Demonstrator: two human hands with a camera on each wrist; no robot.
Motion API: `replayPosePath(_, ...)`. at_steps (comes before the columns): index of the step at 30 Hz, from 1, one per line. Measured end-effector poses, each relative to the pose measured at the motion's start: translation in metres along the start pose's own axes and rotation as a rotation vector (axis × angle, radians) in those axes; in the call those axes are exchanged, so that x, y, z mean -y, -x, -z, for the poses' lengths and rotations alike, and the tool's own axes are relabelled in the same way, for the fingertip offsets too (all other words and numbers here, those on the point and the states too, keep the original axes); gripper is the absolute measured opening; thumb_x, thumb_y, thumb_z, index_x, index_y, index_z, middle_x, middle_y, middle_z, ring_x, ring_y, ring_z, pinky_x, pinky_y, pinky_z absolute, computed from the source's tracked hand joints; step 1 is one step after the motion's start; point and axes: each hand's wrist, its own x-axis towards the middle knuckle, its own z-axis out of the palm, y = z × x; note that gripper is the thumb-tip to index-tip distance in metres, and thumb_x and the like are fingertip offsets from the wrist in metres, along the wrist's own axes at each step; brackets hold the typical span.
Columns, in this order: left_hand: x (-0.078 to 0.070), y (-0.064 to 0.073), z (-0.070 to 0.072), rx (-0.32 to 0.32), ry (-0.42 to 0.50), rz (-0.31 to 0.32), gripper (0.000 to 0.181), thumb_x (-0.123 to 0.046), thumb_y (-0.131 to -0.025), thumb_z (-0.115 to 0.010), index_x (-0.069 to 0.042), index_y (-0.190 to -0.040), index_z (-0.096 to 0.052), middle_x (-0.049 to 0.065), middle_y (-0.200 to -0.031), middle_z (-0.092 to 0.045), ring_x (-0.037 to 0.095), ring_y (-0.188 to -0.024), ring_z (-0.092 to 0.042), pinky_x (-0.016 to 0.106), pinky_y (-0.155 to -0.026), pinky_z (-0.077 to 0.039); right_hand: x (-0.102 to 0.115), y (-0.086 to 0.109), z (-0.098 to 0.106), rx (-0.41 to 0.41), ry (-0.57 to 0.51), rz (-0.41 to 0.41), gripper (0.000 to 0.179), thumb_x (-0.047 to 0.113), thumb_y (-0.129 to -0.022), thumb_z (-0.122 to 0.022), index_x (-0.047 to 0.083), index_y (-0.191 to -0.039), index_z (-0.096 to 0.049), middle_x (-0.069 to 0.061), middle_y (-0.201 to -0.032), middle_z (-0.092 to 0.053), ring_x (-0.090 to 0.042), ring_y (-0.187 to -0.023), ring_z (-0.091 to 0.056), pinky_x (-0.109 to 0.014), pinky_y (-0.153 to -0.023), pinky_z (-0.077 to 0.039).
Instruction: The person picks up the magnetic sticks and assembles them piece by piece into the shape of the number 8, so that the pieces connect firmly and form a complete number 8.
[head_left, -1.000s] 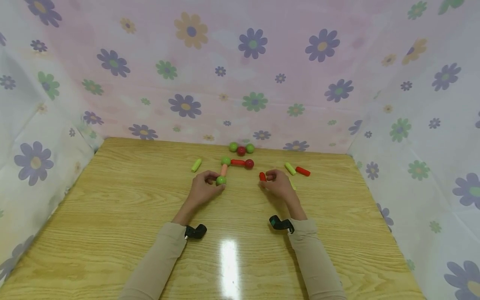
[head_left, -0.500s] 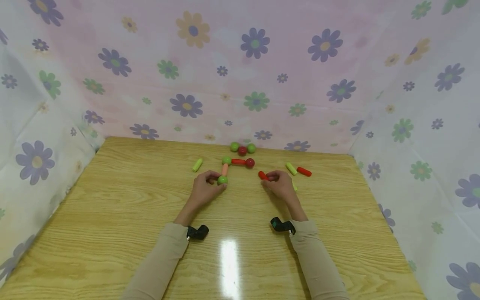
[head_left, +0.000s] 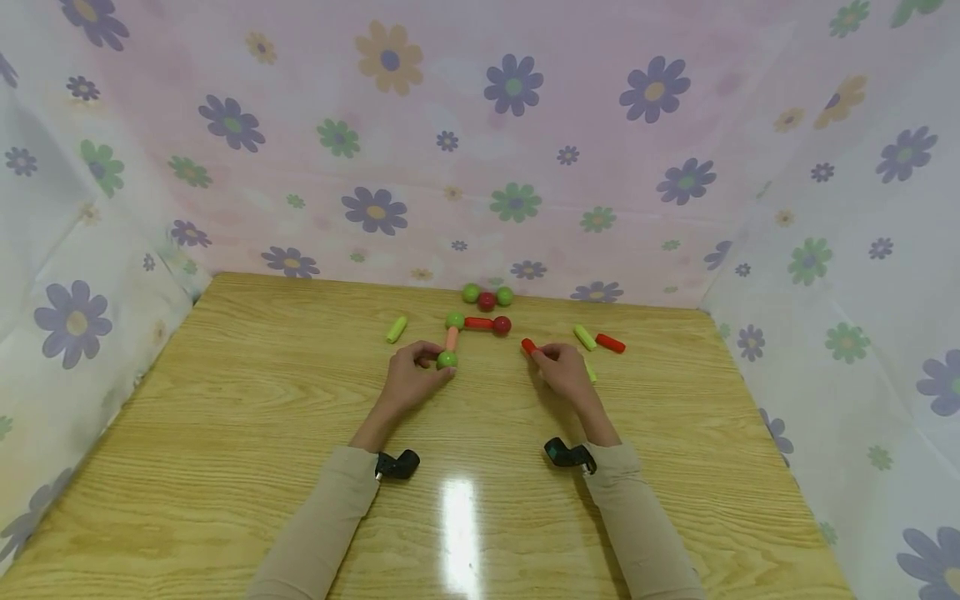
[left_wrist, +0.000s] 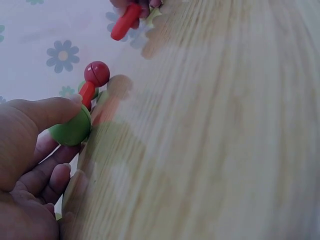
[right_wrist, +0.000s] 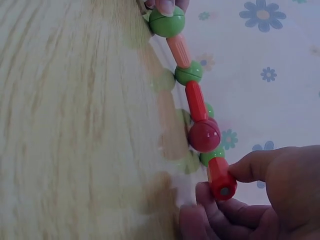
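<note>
My left hand pinches a green ball between thumb and fingers, low at the table. From that ball a salmon-pink rod runs to a second green ball. There the chain bends right along a red rod to a dark red ball. Right of the chain and apart from it, my right hand holds another red rod by thumb and fingers. That rod's faceted side and a round grey spot on its end show in the right wrist view.
Two green balls and a dark red ball sit together at the table's back edge. A yellow-green rod lies at left. Beyond my right hand are a yellow-green rod and a red rod; another yellowish rod is partly hidden behind the hand.
The red rod in my right hand has turned, its free end now pointing up and left beyond the fingertips. My left hand and the chain stay in place.
</note>
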Motion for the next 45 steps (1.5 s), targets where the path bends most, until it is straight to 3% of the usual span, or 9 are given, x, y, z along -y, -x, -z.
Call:
replayPosePath(6, 0.001, 0.000, 0.001, 0.000, 0.002, 0.000, 0.036, -0.017, -0.085, -0.083, -0.003, -0.116, -0.071, 0.012, -0.111, -0.070, 0.025, -0.098, -0.058, 0.036, -0.086, -0.045, 0.007, 0.003, -0.002, 0.070, -0.107, 0.062, 0.035, 0.020, -0.107, -0.053, -0.008, -0.124, -0.064, -0.022, -0.100, -0.070, -0.016, -0.073, -0.061, -0.025, -0.061, -0.053)
replayPosePath(11, 0.001, 0.000, 0.000, 0.002, 0.014, 0.002, 0.036, -0.017, -0.085, -0.083, -0.002, -0.116, -0.071, 0.013, -0.110, -0.070, 0.026, -0.098, -0.058, 0.037, -0.086, -0.045, 0.006, 0.006, -0.008, 0.047, -0.254, 0.121, 0.034, 0.019, -0.103, -0.063, -0.005, -0.127, -0.064, -0.028, -0.106, -0.067, -0.019, -0.076, -0.063, -0.025, -0.061, -0.054)
replayPosePath(17, 0.001, 0.000, 0.000, -0.001, 0.006, -0.002, 0.036, -0.017, -0.085, -0.083, -0.002, -0.116, -0.071, 0.013, -0.111, -0.070, 0.027, -0.099, -0.059, 0.037, -0.086, -0.045, 0.000, 0.008, -0.020, 0.012, -0.382, 0.144, 0.031, 0.017, -0.095, -0.074, 0.001, -0.120, -0.069, -0.015, -0.100, -0.071, -0.018, -0.072, -0.065, -0.025, -0.060, -0.054)
replayPosePath(22, 0.001, 0.000, -0.001, -0.010, 0.005, 0.000, 0.036, -0.017, -0.085, -0.083, -0.003, -0.116, -0.071, 0.014, -0.112, -0.071, 0.028, -0.099, -0.059, 0.037, -0.087, -0.045, -0.001, 0.010, -0.030, 0.050, -0.375, 0.131, 0.028, 0.018, -0.094, -0.075, 0.001, -0.117, -0.071, -0.007, -0.094, -0.074, -0.014, -0.069, -0.063, -0.024, -0.058, -0.051)
replayPosePath(31, 0.001, 0.001, -0.001, -0.006, -0.008, 0.018, 0.033, -0.017, -0.087, -0.081, -0.004, -0.115, -0.072, 0.011, -0.111, -0.072, 0.025, -0.098, -0.059, 0.037, -0.087, -0.047, 0.001, 0.009, -0.045, 0.088, -0.362, 0.123, 0.029, 0.014, -0.099, -0.068, -0.002, -0.123, -0.070, -0.023, -0.107, -0.073, -0.014, -0.072, -0.060, -0.022, -0.060, -0.048)
replayPosePath(45, 0.003, 0.001, -0.001, -0.013, -0.006, -0.002, 0.032, -0.016, -0.086, -0.082, -0.004, -0.113, -0.074, 0.012, -0.108, -0.072, 0.025, -0.098, -0.060, 0.036, -0.087, -0.047, 0.007, 0.005, -0.048, 0.167, -0.273, 0.279, 0.027, 0.009, -0.098, -0.068, -0.003, -0.122, -0.069, -0.023, -0.105, -0.072, -0.014, -0.070, -0.062, -0.023, -0.056, -0.049)
